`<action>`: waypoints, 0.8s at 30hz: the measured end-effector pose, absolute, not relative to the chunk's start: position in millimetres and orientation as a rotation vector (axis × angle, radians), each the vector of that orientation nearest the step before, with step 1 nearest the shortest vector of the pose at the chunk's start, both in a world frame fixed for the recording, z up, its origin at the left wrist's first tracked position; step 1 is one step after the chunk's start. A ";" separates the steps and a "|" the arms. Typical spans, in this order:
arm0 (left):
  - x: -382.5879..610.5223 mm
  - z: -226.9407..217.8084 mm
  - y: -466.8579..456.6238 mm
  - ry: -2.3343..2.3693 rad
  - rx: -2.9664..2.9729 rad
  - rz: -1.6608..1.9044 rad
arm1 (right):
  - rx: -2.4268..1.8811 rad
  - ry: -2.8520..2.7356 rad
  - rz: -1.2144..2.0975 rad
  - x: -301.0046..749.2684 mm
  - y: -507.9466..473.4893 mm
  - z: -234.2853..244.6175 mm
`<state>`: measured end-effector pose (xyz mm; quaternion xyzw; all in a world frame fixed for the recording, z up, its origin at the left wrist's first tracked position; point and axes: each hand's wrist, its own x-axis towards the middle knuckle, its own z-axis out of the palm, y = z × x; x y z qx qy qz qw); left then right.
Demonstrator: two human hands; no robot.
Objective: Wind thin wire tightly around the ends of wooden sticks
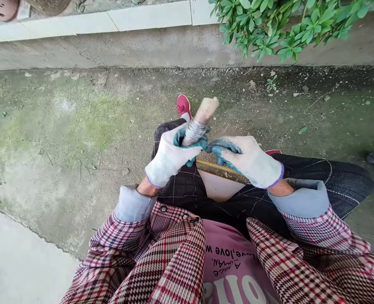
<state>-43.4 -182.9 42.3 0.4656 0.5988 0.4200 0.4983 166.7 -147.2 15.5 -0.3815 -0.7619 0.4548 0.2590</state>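
I sit outdoors and wear white work gloves with teal palms. My left hand (pixel 172 155) is closed around a short pale stick-like thing (pixel 202 116) whose lower part is wrapped in grey-white cloth or tape; its tip points up and away from me. My right hand (pixel 244 158) sits just to the right of it, fingers curled with the fingertips close to the left hand; I cannot make out anything in it. Both hands hover over my dark quilted trousers (pixel 187 185).
A pale seat (pixel 220 185) with a wooden edge shows between my legs. My red shoe (pixel 183 105) rests on mossy, dirty concrete ground (pixel 79 126). A low concrete kerb (pixel 126 46) runs across the back, with a green leafy plant (pixel 285 25) at top right.
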 end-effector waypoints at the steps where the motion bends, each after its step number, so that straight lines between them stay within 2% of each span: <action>1: -44.0 41.5 -183.6 1.450 1.188 0.980 | -1.043 -2.071 1.249 166.8 -146.8 14.9; 4: -45.1 41.6 -185.5 1.481 1.267 0.926 | -1.077 -2.033 1.307 166.5 -146.5 12.5; 9: -46.9 46.6 -185.5 1.458 1.055 0.864 | -1.029 -1.850 1.513 171.0 -143.2 13.8; 14: -46.3 48.8 -185.5 1.373 1.024 0.720 | -0.899 -2.044 1.762 188.8 -131.6 32.8; 16: -43.1 47.3 -187.6 1.379 1.124 0.676 | -0.883 -2.220 1.663 191.3 -130.7 34.9; 20: -34.4 46.0 -194.3 1.365 1.370 0.731 | -0.993 -2.456 1.264 181.2 -137.6 20.0; 24: -31.7 49.9 -196.1 1.374 1.167 0.721 | -0.889 -2.164 1.299 178.3 -138.6 17.1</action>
